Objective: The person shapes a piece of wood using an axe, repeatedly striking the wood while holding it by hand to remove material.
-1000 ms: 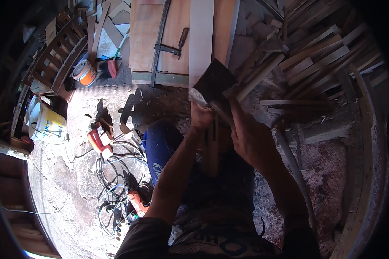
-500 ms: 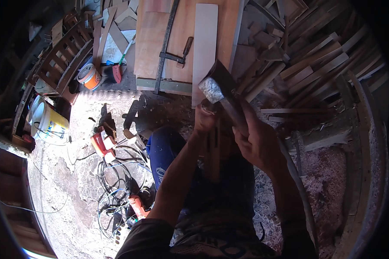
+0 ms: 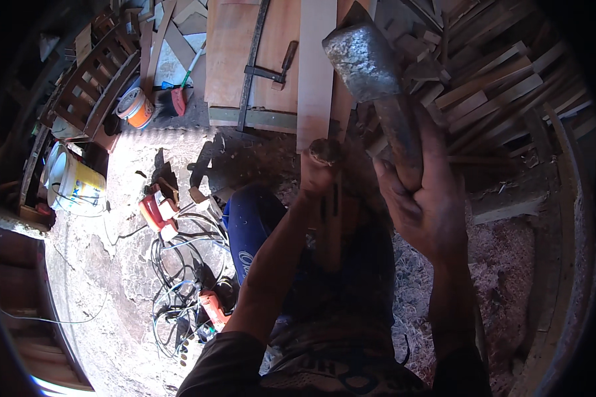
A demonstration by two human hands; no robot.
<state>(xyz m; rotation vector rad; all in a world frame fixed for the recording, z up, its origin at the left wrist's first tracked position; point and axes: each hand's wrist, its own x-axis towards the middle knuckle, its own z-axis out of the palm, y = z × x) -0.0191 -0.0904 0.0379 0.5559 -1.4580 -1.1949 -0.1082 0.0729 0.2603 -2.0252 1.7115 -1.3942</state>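
Observation:
My right hand [image 3: 430, 198] grips the wooden handle of a hammer [image 3: 364, 63], raised to the right of my left hand. Its heavy metal head has a pale, battered face. My left hand [image 3: 316, 173] is closed around an upright chisel [image 3: 325, 151]; only the round butt of its handle shows, and the blade is hidden below. Beneath and between my knees lies a wooden piece [image 3: 328, 231] with narrow dark slots. A long pale board [image 3: 316, 73] runs away from my left hand over a wide wooden panel.
A bar clamp [image 3: 251, 73] lies on the panel [image 3: 228, 66]. Stacked timber [image 3: 490, 99] fills the far right. On the left floor are tangled cables [image 3: 169, 264], an orange power tool [image 3: 212, 311], a red tool [image 3: 155, 212], a white bucket [image 3: 79, 182] and an orange bucket [image 3: 136, 111].
My right hand has lifted the hammer up and to the right, away from the chisel. The left hand keeps its hold in nearly the same place.

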